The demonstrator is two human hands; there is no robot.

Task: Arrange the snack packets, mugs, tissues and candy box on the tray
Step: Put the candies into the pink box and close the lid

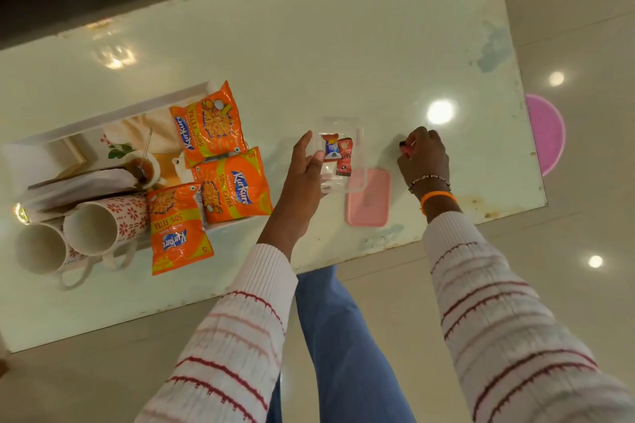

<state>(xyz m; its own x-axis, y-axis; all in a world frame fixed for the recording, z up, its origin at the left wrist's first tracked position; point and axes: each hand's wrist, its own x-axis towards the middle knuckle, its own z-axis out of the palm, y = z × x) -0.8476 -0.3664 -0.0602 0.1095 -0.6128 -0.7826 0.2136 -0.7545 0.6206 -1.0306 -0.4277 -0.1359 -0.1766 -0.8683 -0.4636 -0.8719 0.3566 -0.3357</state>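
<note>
A: What step was it?
B: Filling the candy box (342,154). The left hand (302,178) gripped it above the table, beside the tray (113,113). The right hand (424,156) pinched a candy (405,148).
A: Next?
B: Probably drop it in, then the pink lid (369,197).

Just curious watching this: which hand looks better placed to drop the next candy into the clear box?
Probably the right hand: it is closed on a small red candy, while the left hand holds the clear box.

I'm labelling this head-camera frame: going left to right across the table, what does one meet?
Two white mugs with red flowers → three orange snack packets → left hand holding clear plastic candy box → pink lid → right hand pinching a small red candy.
</note>
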